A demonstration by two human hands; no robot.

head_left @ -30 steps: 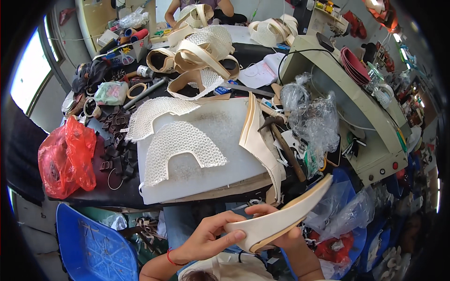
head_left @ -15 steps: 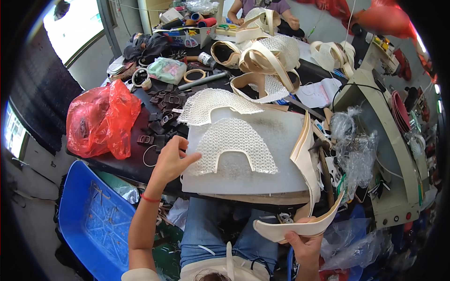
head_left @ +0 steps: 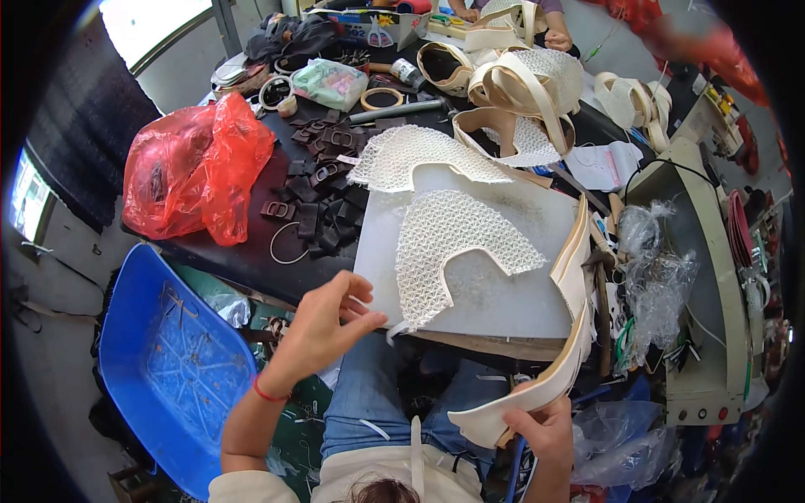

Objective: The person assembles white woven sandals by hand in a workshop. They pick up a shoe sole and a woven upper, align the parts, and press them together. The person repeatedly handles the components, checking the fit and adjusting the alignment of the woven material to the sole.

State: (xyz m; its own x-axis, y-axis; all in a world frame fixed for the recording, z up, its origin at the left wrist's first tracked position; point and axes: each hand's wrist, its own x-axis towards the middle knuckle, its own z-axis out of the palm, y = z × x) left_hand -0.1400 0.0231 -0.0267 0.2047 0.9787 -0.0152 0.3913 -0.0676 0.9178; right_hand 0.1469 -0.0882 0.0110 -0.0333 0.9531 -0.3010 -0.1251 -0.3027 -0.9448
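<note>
A cream woven U-shaped panel (head_left: 436,239) lies on the pale cutting board (head_left: 486,310), its left leg reaching the near edge. My left hand (head_left: 331,323) hovers just left of that leg, thumb and fingers apart, nothing between them. A short white strip (head_left: 397,330) sticks out beside the leg's tip. Low on the right, my right hand (head_left: 543,426) grips a curved cream leather piece (head_left: 524,407) with a tan edge. Its upper end overlaps similar cream leather pieces (head_left: 573,260) at the board's right side. A second woven panel (head_left: 428,155) rests across the board's far edge.
Dark buckled straps (head_left: 323,193) and a red plastic bag (head_left: 189,172) lie left of the board. Sewn cream pieces (head_left: 528,92) are heaped behind it. A blue tub (head_left: 184,360) stands at lower left, a beige machine (head_left: 708,293) at right. Another person's hand (head_left: 557,39) shows far back.
The near woven panel has turned counterclockwise, its left leg now nearer me. My left hand has drawn back toward me. The leather piece in my right hand is tilted more steeply. The whole view has shifted.
</note>
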